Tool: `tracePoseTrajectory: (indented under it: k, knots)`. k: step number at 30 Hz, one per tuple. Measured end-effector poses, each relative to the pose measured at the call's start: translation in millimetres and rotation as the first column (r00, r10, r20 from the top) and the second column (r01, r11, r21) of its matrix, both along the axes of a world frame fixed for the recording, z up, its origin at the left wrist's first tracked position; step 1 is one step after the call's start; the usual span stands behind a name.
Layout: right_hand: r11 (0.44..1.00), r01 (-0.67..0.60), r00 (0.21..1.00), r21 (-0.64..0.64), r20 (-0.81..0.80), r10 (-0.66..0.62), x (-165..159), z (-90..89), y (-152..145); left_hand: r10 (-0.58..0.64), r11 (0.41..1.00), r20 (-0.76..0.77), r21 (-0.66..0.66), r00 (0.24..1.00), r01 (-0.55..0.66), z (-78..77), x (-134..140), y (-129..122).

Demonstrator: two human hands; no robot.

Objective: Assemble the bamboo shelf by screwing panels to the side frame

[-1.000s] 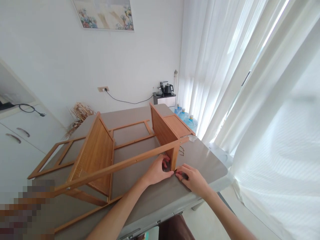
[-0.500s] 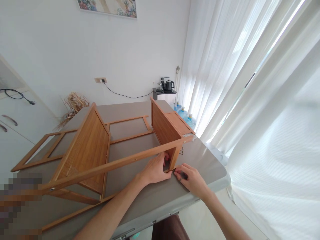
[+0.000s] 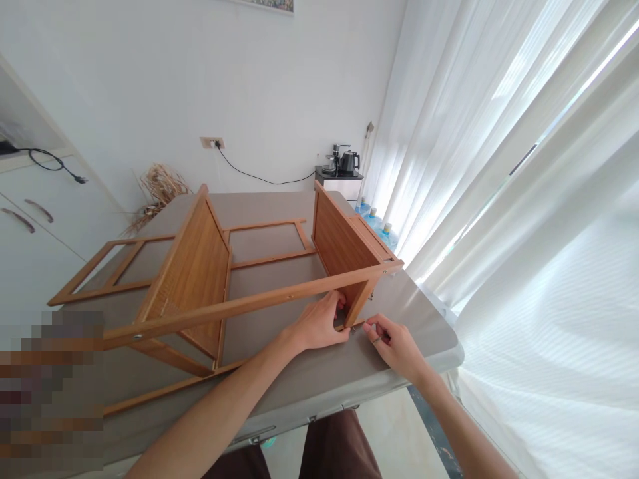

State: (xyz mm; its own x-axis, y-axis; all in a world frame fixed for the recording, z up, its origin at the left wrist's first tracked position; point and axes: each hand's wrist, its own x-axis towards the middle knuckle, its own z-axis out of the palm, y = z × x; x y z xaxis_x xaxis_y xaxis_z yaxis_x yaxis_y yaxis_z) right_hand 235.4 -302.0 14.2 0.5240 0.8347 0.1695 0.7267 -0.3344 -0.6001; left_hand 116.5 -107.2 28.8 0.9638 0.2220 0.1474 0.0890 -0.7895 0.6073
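Note:
A partly joined wooden shelf unit (image 3: 264, 301) lies on its side on the table, with two slatted-looking panels standing between long rails. My left hand (image 3: 319, 322) reaches under the upper rail and grips the lower right corner of the frame, thumb near the bottom rail. Just right of that corner, my right hand (image 3: 393, 344) is closed in a pinch; whatever its fingers hold is mostly hidden. Between the hands, a small metal bolt (image 3: 353, 330) shows at the corner. More small screws (image 3: 371, 295) lie behind the right end panel.
A separate wooden frame (image 3: 112, 266) lies at the left of the grey table (image 3: 419, 319). Behind are a small cabinet (image 3: 339, 185) with a black kettle (image 3: 349, 161), blue water bottles (image 3: 386, 233) and dried stalks (image 3: 162, 186). White curtains (image 3: 499, 199) hang on the right.
My right hand has drawn slightly away from the frame's corner, uncovering the small bolt. My left hand keeps its grip. The camera view has shifted, so the scene sits a little farther right and higher.

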Motion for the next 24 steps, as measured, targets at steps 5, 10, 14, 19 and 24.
tracePoseTrajectory:
  k: [5, 10, 14, 19, 24]
  knots:
    - [0.986, -0.058, 0.994, -0.158, 0.079, 0.071, 3.1, 26.0, -14.3, 0.006, 0.999, -0.034, 0.04, 0.999, -0.004, 3.0, -1.0, -2.1]
    - [0.98, -0.071, 0.991, -0.186, 0.099, 0.091, -0.8, 39.6, -24.5, 0.004, 1.0, -0.034, 0.013, 0.999, -0.004, 5.5, -1.3, -2.6]
    - [0.984, -0.089, 0.986, -0.155, 0.124, 0.109, -7.4, 38.7, -21.9, -0.003, 1.0, -0.019, -0.002, 1.0, 0.003, 4.5, -1.6, -1.4]
    - [0.981, -0.15, 0.984, -0.125, 0.078, 0.16, -14.0, 28.8, -14.4, -0.01, 1.0, 0.013, 0.015, 1.0, 0.01, 0.3, -1.5, -0.4]
    - [0.978, -0.165, 0.98, -0.129, 0.089, 0.177, -15.4, 15.4, -8.7, -0.012, 1.0, 0.022, 0.013, 1.0, 0.011, -1.7, -0.8, -0.3]
